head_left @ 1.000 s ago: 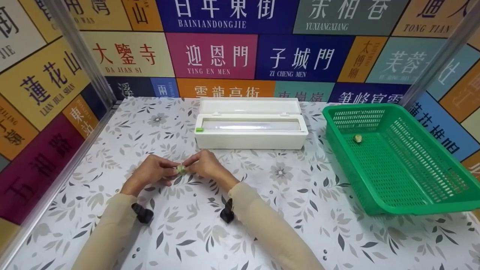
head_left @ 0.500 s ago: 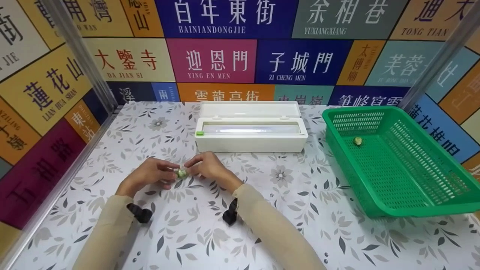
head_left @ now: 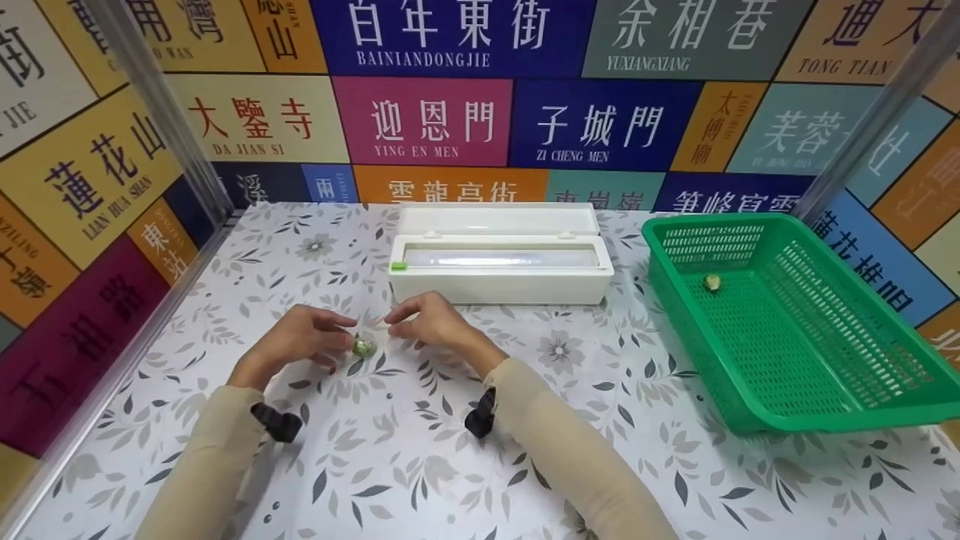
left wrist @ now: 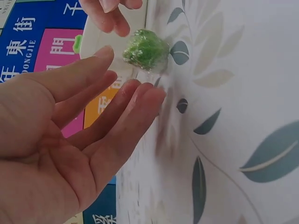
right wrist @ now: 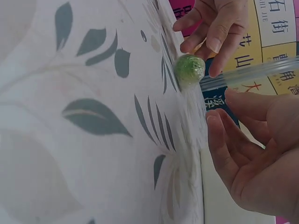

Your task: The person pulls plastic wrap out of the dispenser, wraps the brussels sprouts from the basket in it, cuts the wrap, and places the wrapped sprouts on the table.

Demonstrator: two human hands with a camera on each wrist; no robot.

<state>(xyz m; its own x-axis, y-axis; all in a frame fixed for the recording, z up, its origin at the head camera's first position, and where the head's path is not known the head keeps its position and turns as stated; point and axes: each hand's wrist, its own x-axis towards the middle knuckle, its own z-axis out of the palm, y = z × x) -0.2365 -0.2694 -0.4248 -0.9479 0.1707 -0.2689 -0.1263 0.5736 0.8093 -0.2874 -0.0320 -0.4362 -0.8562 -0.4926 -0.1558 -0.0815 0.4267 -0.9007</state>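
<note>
A small round green vegetable that looks like a Brussels sprout (head_left: 364, 346), wrapped in shiny clear film, rests on the patterned tablecloth between both hands. My left hand (head_left: 300, 335) is just left of it, relaxed, with fingertips right beside the wrapped sprout. On the other side my right hand (head_left: 433, 322) hovers a short way off, thumb and fingers apart and holding nothing. The left wrist view shows the film's wrinkles on the green sprout (left wrist: 147, 50), beyond the spread left fingers. In the right wrist view, a gap separates the right fingertips from the sprout (right wrist: 189, 68).
A white cling film dispenser (head_left: 502, 287) with its lid raised and a green slider (head_left: 398, 266) stands behind the hands. To the right is a green plastic basket (head_left: 795, 352) holding one small sprout (head_left: 712, 283). Walls with printed signs (head_left: 435, 124) enclose the table.
Both hands pinched the wrapped sprout a second ago; now the fingers have loosened. The right hand has drawn away to the right, and the sprout stays on the cloth.
</note>
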